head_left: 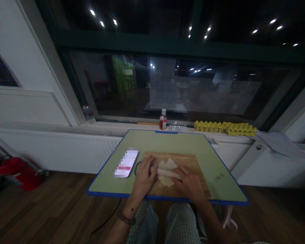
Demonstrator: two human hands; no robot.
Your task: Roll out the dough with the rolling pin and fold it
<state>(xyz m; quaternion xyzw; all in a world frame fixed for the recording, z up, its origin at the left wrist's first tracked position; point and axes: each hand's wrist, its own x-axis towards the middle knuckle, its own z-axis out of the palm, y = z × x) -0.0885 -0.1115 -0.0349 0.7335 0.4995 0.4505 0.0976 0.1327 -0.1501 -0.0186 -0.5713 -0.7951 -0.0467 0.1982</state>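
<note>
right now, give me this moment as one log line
left hand: on rolling pin | right hand: on rolling pin | dough: flat, under rolling pin | cutting board: on table

Under the fingers [147, 162]: whitish rolling pin [165, 172], cream dough [167, 164], brown wood-grained cutting board [191, 160]. Around them, a blue-rimmed, pale green tabletop [213, 166]. Beyond them, yellow egg trays [225, 128]; behind them, bluish checked trousers [181, 222].

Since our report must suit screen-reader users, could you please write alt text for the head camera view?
A person's left hand and right hand hold a pale cylindrical rolling pin across flat whitish dough on a rectangular brown wooden board. The board lies on a pale-green, blue-edged table beside a lit rectangular phone. Behind is a dark glass window.
</note>
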